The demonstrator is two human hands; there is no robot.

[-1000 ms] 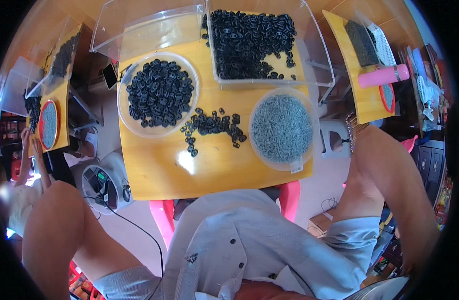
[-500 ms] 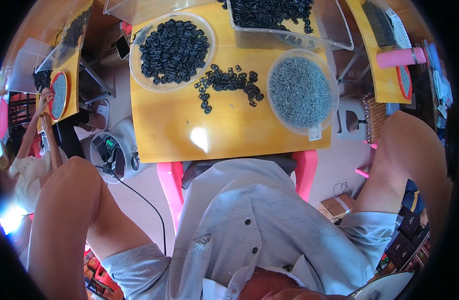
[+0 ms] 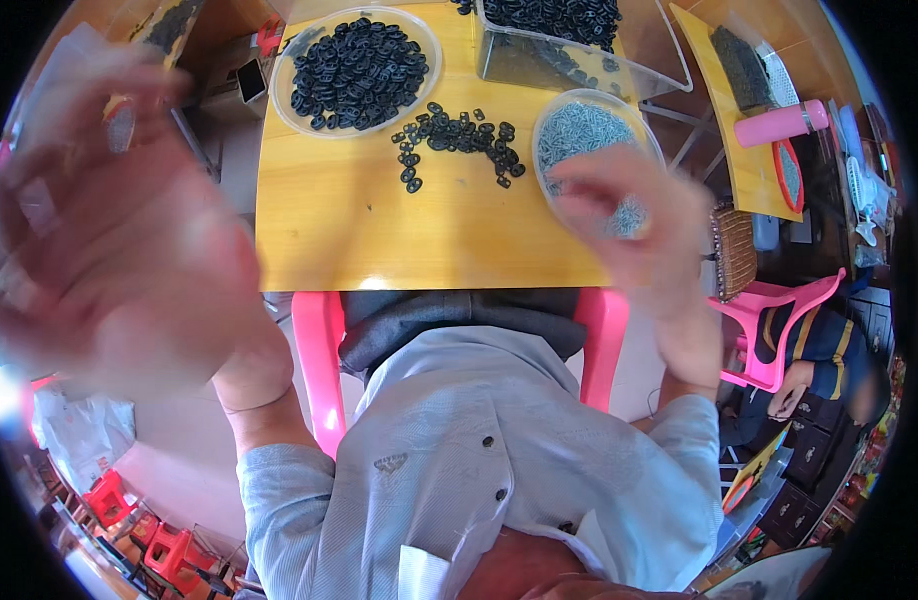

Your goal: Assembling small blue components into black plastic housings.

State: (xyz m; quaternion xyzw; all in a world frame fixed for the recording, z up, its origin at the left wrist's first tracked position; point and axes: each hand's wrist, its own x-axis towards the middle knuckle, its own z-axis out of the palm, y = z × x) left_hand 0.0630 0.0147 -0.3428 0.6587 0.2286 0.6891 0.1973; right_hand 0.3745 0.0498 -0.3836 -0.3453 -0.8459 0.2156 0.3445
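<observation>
My left hand (image 3: 119, 240) is raised close in front of me at the left, off the table's left side. It is large and smeared by motion, so its fingers cannot be read. Over the near part of a round clear tray (image 3: 651, 135) of small silvery screws (image 3: 584, 128) is my right hand (image 3: 634, 205), also blurred; whether it touches the screws or holds any is hidden. Mid-table lies a loose cluster of small black two-holed oval pieces (image 3: 459, 135). Many more black pieces (image 3: 359, 75) fill a round clear tray (image 3: 279, 95) at the back left.
A clear rectangular bin (image 3: 539, 72) with black pieces stands at the table's back right. The yellow table (image 3: 319, 230) ends just before my lap. Pink chair arms (image 3: 319, 370) flank me. On a side table at the right is a pink bottle (image 3: 779, 124). Another person (image 3: 814, 350) is at the far right.
My forearms were raised with elbows out and both hands out of view; now both hands have come down into view. The whole view has shifted slightly, and the black cluster looks unchanged.
</observation>
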